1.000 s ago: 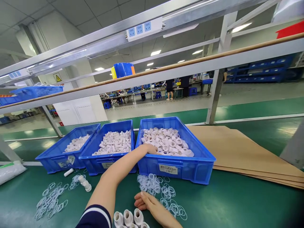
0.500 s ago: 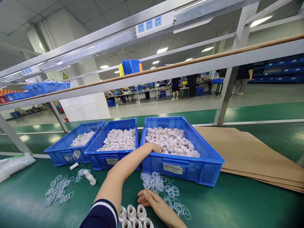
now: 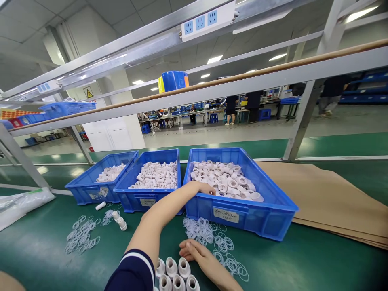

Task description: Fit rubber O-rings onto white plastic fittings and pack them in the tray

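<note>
My left hand (image 3: 206,188) reaches over the front rim of the large right blue bin (image 3: 257,220). Its fingers are curled down among the white plastic fittings (image 3: 232,180), and the fingertips are partly hidden. What they grip cannot be made out. Low over the green table is my right hand (image 3: 198,252), loosely open and empty, its fingers slightly bent. It lies beside upright white fittings (image 3: 178,283) grouped at the bottom edge. Just beyond it, thin translucent rings (image 3: 198,231) are spread in front of the bin.
Two more blue bins (image 3: 148,199) (image 3: 97,193) hold white parts. Farther left lie more rings (image 3: 80,236), a few loose fittings (image 3: 121,222) and a plastic bag (image 3: 27,204). Cardboard sheets (image 3: 330,194) lie at right. A shelf rail (image 3: 212,89) crosses above. Bare skin (image 3: 10,281) shows at lower left.
The view has shifted, so most things sit slightly farther right. My left hand stays in the right bin and my right hand stays near the upright fittings. Skin now shows at the lower left corner.
</note>
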`<state>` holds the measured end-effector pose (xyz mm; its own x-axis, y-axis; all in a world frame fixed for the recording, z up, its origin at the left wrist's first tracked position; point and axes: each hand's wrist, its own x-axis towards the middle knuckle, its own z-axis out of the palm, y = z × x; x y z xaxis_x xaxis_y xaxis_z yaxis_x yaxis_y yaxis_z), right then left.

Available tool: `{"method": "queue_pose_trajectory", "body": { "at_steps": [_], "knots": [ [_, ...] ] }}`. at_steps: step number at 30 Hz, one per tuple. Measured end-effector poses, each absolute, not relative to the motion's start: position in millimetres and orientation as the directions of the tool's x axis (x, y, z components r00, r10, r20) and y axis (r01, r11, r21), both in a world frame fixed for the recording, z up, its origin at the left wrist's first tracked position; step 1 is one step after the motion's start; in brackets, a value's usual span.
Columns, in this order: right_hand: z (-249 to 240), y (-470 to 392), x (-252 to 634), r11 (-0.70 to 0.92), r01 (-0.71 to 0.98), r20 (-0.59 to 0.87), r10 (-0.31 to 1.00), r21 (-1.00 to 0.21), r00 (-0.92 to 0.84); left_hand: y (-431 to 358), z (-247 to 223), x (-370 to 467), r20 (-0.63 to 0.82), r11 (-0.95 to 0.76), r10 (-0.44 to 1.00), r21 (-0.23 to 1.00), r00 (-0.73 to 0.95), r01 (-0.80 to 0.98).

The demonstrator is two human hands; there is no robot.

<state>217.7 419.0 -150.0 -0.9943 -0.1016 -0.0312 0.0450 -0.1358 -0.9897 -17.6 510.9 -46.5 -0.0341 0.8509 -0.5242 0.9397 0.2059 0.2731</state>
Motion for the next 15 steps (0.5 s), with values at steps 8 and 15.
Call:
{"method": "queue_pose_trajectory", "body": {
  "at_steps": [8, 15],
  "knots": [
    [-160, 418, 212, -0.121, 0.074, -0.063, -0.096, -0.990, -0.993, 513, -49, -16, -0.519, 0.162, 0.855, 0.265, -0.001, 0.951],
    [-183, 433, 205, -0.027, 0.234, -0.230, -0.111, -0.972, -0.967, 512, -43, -10, -0.354, 0.184, 0.930, 0.220, -0.098, 0.958]
  ]
}}
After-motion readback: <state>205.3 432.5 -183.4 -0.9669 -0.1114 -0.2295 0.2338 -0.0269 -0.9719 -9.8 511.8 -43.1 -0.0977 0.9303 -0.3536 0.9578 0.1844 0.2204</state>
